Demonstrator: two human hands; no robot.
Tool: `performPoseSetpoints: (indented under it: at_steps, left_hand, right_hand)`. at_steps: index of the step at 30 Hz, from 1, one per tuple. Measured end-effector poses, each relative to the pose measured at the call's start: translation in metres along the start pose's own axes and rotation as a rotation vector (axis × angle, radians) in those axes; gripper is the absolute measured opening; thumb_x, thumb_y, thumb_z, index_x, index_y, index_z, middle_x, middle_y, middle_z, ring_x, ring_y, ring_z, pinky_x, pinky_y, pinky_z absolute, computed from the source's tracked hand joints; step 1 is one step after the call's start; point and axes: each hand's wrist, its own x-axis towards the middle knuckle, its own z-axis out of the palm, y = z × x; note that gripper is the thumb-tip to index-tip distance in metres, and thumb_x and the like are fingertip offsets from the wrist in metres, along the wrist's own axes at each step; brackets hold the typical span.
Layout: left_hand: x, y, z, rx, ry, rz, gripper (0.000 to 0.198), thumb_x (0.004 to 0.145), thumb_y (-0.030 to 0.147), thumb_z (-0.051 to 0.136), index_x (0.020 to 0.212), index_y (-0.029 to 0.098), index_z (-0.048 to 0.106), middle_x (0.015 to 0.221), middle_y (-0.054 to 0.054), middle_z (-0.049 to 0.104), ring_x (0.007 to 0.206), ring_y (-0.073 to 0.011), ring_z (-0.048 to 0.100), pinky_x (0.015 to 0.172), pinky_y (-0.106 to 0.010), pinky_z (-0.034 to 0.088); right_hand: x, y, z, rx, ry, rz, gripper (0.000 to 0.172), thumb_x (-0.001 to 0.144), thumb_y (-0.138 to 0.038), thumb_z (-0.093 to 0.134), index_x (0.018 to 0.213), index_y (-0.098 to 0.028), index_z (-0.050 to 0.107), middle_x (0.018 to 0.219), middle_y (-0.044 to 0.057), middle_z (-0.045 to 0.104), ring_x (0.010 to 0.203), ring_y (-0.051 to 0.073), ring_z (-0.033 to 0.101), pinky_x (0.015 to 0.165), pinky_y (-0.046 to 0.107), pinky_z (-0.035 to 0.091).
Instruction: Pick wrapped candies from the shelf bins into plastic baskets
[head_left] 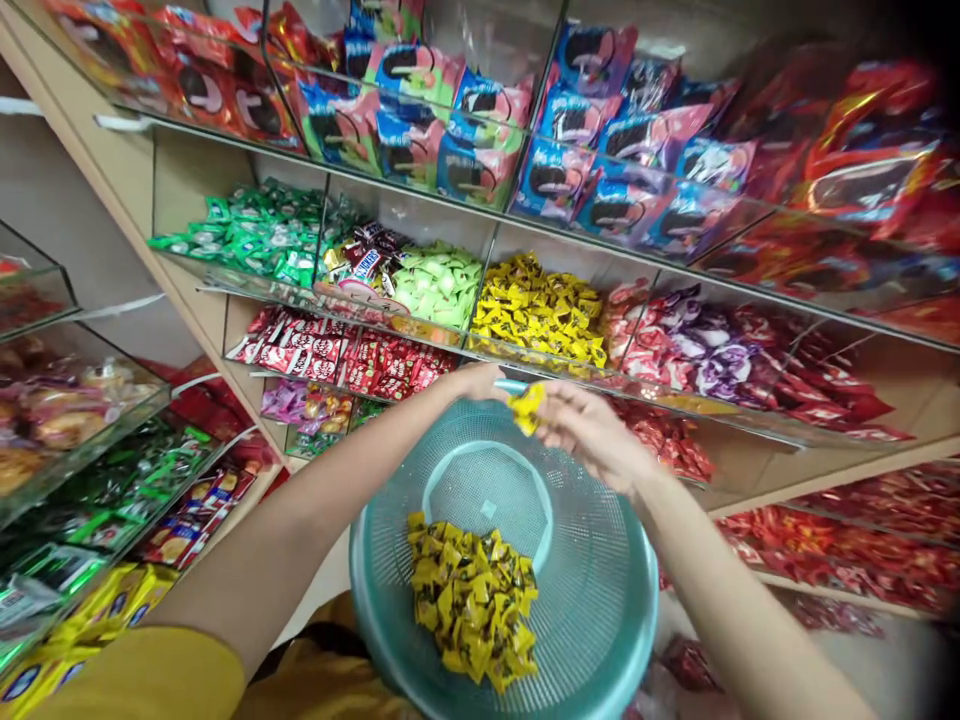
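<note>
A teal mesh plastic basket (600, 600) is in front of me, tilted so that I look down into it. A heap of yellow wrapped candies (476, 600) lies in its near left part. My left hand (480, 382) is at the basket's far rim, closed around it, with most of the fingers hidden. Above the far inside of the basket, my right hand (585, 425) pinches a yellow wrapped candy (527, 408) between thumb and fingers. Just beyond both hands, a shelf compartment holds a pile of matching yellow candies (536, 310).
Glass-fronted shelves rise ahead, with green candies (255, 230), light green candies (439, 280) and purple-white candies (712, 340). Blue-pink packets (577, 180) fill the shelf above. A glass edge (585, 378) runs close to my hands. More snack shelves (90, 400) stand left.
</note>
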Motion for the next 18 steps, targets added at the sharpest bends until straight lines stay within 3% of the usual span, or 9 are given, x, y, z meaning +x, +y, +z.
performPoseSetpoints:
  at_steps: [3,7,12,18]
  left_hand:
    - [-0.002,0.001,-0.002,0.044,-0.027,-0.018,0.038,0.063,0.053,0.056,0.071,0.017,0.064,0.058,0.002,0.057,0.051,-0.0107,0.046,0.049,-0.021,0.030]
    - [-0.004,0.004,-0.004,0.079,-0.049,-0.037,0.042,0.064,0.056,0.054,0.077,0.018,0.064,0.062,0.000,0.060,0.055,-0.0124,0.050,0.050,-0.022,0.031]
    - [-0.004,0.006,-0.005,0.081,-0.069,-0.085,0.043,0.063,0.056,0.056,0.081,0.018,0.065,0.070,-0.001,0.064,0.062,-0.0139,0.054,0.055,-0.022,0.034]
    - [-0.007,0.007,-0.007,0.057,-0.076,-0.100,0.044,0.063,0.057,0.055,0.082,0.019,0.064,0.073,-0.002,0.065,0.064,-0.0151,0.054,0.054,-0.022,0.034]
  right_hand:
    - [-0.017,0.047,0.027,-0.069,-0.171,0.143,0.027,0.064,-0.024,0.067,0.088,-0.018,0.057,0.071,-0.003,0.059,0.052,0.005,0.054,0.046,0.015,0.046]
    - [-0.017,0.095,0.051,-0.128,-0.307,0.295,0.021,0.062,-0.024,0.066,0.079,-0.017,0.056,0.070,-0.004,0.057,0.050,0.006,0.055,0.045,0.018,0.045]
    - [-0.008,0.121,0.076,-0.227,-0.339,0.449,0.009,0.063,-0.017,0.061,0.065,-0.017,0.052,0.054,-0.006,0.054,0.046,0.008,0.054,0.045,0.019,0.046]
    - [-0.004,0.138,0.092,-0.261,-0.401,0.534,0.015,0.064,-0.023,0.064,0.059,-0.018,0.051,0.047,-0.005,0.052,0.046,0.011,0.054,0.043,0.021,0.045]
